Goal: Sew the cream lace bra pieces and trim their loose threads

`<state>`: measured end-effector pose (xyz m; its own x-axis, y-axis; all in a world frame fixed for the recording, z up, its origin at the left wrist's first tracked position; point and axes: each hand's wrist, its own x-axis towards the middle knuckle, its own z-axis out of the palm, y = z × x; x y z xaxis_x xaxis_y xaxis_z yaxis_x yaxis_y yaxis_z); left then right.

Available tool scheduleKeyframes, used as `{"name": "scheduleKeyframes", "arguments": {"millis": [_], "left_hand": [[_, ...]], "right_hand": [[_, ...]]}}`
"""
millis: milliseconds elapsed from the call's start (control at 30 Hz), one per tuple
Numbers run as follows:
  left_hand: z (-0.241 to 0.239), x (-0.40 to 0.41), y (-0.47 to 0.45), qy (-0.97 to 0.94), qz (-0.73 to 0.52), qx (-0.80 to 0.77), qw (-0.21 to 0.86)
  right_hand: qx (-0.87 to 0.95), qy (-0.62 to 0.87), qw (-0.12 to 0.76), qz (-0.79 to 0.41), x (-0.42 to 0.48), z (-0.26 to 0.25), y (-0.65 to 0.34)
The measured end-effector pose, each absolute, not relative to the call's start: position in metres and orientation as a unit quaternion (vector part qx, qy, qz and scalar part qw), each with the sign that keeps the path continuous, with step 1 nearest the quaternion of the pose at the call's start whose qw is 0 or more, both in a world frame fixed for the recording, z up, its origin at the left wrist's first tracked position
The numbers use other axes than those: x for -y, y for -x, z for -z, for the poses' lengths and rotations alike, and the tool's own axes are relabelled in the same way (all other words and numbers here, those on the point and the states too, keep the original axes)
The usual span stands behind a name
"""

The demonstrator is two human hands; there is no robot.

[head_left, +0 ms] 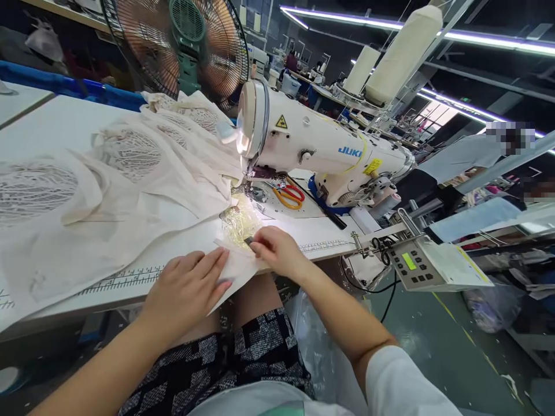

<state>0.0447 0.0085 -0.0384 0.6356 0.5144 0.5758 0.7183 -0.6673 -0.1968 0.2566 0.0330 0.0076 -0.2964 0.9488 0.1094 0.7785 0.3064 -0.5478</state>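
Pale cloth at the sewing machine: handling notes

The cream cloth lies in loose folds on the table, its near corner between the two hands. Judged light, limp and easily creased; the openwork panels look delicate and likely to snag, so the plain edge seems the safer hold. The yellowish patch beside the needle area shines under the lamp; lace or film, cannot tell, possibly slippery.

Left hand: not clenched, fingers extended, tips resting on the cloth edge, thumb spread. Right hand: thumb and fingers pinch a small dark piece at the patch's near edge; its material is unclear.

Surface: smooth white table, ruler scale along the near edge. Scissors lie beside the white sewing machine.

Room: workshop with a caged fan behind the cloth, thread cones above, a control panel at right, green floor, tube lights overhead.
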Motion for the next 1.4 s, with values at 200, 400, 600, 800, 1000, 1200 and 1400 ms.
{"name": "scheduleKeyframes", "arguments": {"millis": [200,400,600,800,1000,1200,1400], "left_hand": [[0.042,-0.013,-0.046,0.879,0.243,0.354,0.209],[0.047,-0.014,-0.043,0.886,0.228,0.370,0.163],[0.044,-0.013,-0.043,0.892,0.205,0.387,0.116],[0.045,-0.014,-0.042,0.892,0.207,0.397,0.062],[0.045,-0.014,-0.044,0.890,0.200,0.393,0.113],[0.047,-0.015,-0.045,0.890,0.214,0.387,0.110],[0.046,-0.016,-0.045,0.892,0.221,0.371,0.135]], "right_hand": [[0.810,0.560,0.105,-0.140,-0.037,-0.010,-0.213],[0.836,0.546,0.027,-0.042,-0.039,-0.006,-0.208],[0.843,0.538,-0.005,-0.001,-0.039,0.000,-0.205],[0.856,0.516,-0.022,0.000,-0.042,-0.002,-0.204],[0.865,0.498,-0.066,0.012,-0.039,-0.012,-0.209],[0.855,0.503,-0.124,0.012,-0.029,-0.028,-0.226],[0.850,0.520,-0.082,0.009,-0.033,-0.022,-0.228]]}}
